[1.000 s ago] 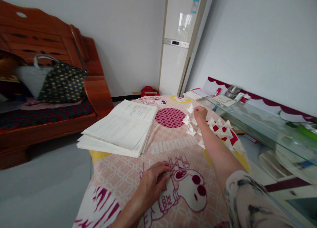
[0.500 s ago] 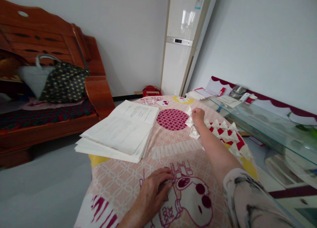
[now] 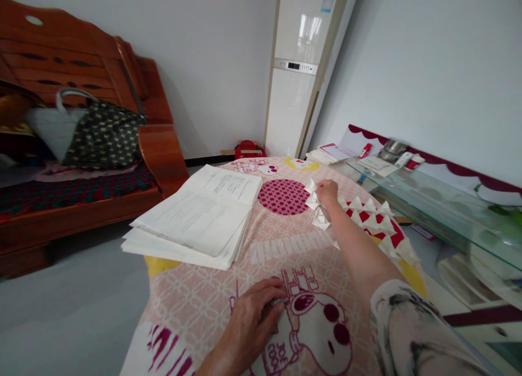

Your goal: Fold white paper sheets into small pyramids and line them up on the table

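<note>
A person's two bare hands over a round table, seen from the head. The right hand point(image 3: 327, 192) reaches across to the far right part of the tabletop, its forearm slanting up from a pale sleeve point(image 3: 408, 321) with dark markings. Its fingers are bent inward and drawn together; whether they pinch a piece of paper cannot be told, since the back of the hand hides the fingertips. Small folded papers point(image 3: 321, 218), white and pointed, stand in a short cluster just left of this hand and its wrist. More folded pieces point(image 3: 370, 221) stand in rows to the right of the forearm, over a red patch of the tablecloth point(image 3: 191, 294). The left hand point(image 3: 255, 316) rests on the cloth near the front, well apart from the folded papers, beside a printed cartoon dog point(image 3: 328, 335). Its fingers are curved, with the thumb near the forefinger; whether anything lies beneath them cannot be told.

A stack of paper sheets point(image 3: 196, 207), the top one printed with text, lies on the left side of the table. Beyond it, to the left, a dark patterned bag point(image 3: 106, 136) sits on a wooden sofa point(image 3: 159, 153). A tall white cabinet point(image 3: 289, 109) stands behind the table, and a glass shelf point(image 3: 432, 213) runs along the right.
</note>
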The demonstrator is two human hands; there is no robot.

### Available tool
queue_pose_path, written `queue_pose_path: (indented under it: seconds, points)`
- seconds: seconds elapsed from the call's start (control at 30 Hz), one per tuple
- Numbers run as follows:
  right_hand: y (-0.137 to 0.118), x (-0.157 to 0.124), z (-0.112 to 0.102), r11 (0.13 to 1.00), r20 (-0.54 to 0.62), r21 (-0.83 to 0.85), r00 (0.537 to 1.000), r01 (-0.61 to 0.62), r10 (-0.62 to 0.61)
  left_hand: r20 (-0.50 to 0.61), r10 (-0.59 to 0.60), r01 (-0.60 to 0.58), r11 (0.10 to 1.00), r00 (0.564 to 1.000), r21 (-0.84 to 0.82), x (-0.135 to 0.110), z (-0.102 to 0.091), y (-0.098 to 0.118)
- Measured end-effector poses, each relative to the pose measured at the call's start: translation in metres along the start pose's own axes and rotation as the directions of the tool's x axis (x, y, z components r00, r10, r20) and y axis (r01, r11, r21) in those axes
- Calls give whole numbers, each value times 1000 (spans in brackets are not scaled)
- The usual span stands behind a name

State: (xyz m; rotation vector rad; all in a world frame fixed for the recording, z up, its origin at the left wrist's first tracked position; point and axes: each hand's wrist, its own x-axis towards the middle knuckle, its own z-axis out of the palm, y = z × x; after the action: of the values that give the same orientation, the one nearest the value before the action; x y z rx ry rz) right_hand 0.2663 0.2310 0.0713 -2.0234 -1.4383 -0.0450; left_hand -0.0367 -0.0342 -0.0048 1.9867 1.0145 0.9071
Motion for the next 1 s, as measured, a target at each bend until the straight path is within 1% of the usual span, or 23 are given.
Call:
queue_pose_path:
  seconds: [0.07,0.1,0.13,0.17,0.2,0.23,0.27,0.3,0.33,0.37,0.43,0.5,0.57,0.63,0.7,0.77,0.8,0.9,0.97,1.0]
  points:
    - [-6,-7,-15,999,-43,37,999,14,-12,2,4,-4,1000,1000,7,1,0,-1]
    - [-9,-15,-25,997,-72,67,997,28,-23,2,8,-8,1000,1000,10,2,0,-2]
    - [-13,-28,-35,984,-128,165,991,62,-41,2,11,-11,1000,1000,12,3,-1,-2]
    - [-16,-45,-46,961,-160,249,984,121,-82,4,17,-17,1000,1000,14,5,-1,-2]
    - [-19,-67,-56,934,-159,305,977,186,-142,6,25,-25,1000,1000,15,6,-2,-1]
    - [-22,-92,-64,909,-107,341,971,240,-216,14,33,-33,999,999,14,8,-2,0]
    - [-23,-118,-71,887,-17,371,957,275,-289,23,41,-42,999,999,17,9,-3,2]
    - [-24,-144,-74,868,95,393,925,303,-367,34,51,-52,998,998,20,11,-4,5]
    - [-22,-169,-75,852,188,412,884,324,-427,43,58,-59,998,997,26,12,-4,7]
    - [-20,-189,-74,847,241,422,860,324,-449,46,65,-67,997,997,34,13,-5,9]
    - [-11,-217,-65,865,320,417,845,280,-428,46,84,-87,994,995,61,16,-7,12]
    - [-1,-228,-55,902,375,373,854,218,-362,35,108,-111,986,994,124,21,-14,11]
    - [6,-228,-46,921,375,367,885,131,-276,4,121,-118,964,993,238,31,-26,7]
    - [12,-224,-41,904,398,424,886,52,-238,-92,105,-63,924,990,377,45,-45,0]
    - [15,-222,-39,881,432,473,878,-24,-207,-182,81,24,860,980,510,62,-65,-8]
    - [17,-221,-38,851,451,517,874,-89,-182,-229,42,113,775,972,622,77,-81,-16]
    - [17,-221,-39,834,453,539,875,-116,-171,-229,22,140,732,973,666,83,-87,-19]
    - [18,-222,-40,804,456,573,877,-157,-154,-238,-76,231,627,968,744,92,-94,-30]
    - [17,-222,-40,817,449,561,878,-135,-163,-227,-122,254,598,966,760,93,-92,-37]
    - [17,-222,-40,827,445,550,879,-117,-171,-234,-124,261,595,964,760,92,-90,-40]
